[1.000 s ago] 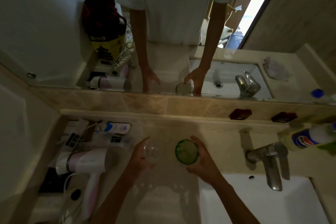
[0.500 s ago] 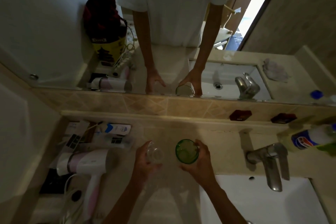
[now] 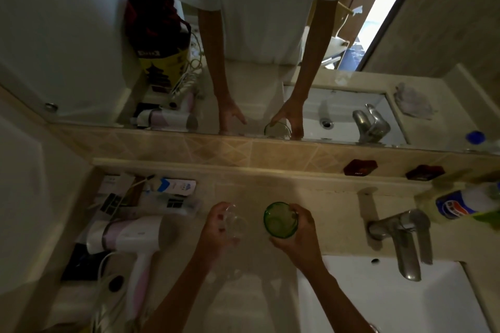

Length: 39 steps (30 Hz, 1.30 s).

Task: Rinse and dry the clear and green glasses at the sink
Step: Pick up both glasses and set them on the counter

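Both glasses are in hand over the tabletop (image 3: 243,305), to the left of the sink (image 3: 378,300). The left hand (image 3: 216,230) has its fingers curled around the clear glass (image 3: 235,222), and the right hand (image 3: 300,238) has its fingers wrapped around the far side of the green glass (image 3: 280,220), whose mouth faces up toward the camera. In the dim light it is hard to say whether either glass rests on the tabletop or is just lifted off it. No water shows at the faucet (image 3: 403,240), so this looks like the pick-up step, with rinsing not yet begun. The next move calls for carrying the glasses right, over the basin, and freeing a hand to open the faucet lever. A hair dryer (image 3: 127,235) lies near the left hand, so spray should stay clear of it.
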Motion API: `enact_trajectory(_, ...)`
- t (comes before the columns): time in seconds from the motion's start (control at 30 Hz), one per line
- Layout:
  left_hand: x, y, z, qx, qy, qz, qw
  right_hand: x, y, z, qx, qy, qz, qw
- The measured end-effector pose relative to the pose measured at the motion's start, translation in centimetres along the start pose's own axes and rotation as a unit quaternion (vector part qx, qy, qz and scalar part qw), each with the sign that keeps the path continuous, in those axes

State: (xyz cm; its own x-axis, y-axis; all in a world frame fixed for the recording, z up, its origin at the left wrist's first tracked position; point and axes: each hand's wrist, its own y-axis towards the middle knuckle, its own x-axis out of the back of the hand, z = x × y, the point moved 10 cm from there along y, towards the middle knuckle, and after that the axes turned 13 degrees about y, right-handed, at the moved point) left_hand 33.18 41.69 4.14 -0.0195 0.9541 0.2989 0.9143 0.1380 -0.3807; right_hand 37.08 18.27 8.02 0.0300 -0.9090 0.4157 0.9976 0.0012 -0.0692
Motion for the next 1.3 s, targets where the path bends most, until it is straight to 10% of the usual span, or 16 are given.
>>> enact_trajectory(0.43,-0.3,0.6,0.5,0.012,0.002,0.075,0.997,-0.1,0.4,-1.0,-0.036,0.055,0.03,0.997)
enact_trajectory(1.3,-1.7,0.9,1.8,0.004,-0.02,-0.037,0.999,5.9,-0.3,-4.2,-0.09,0.108,-0.08,0.987)
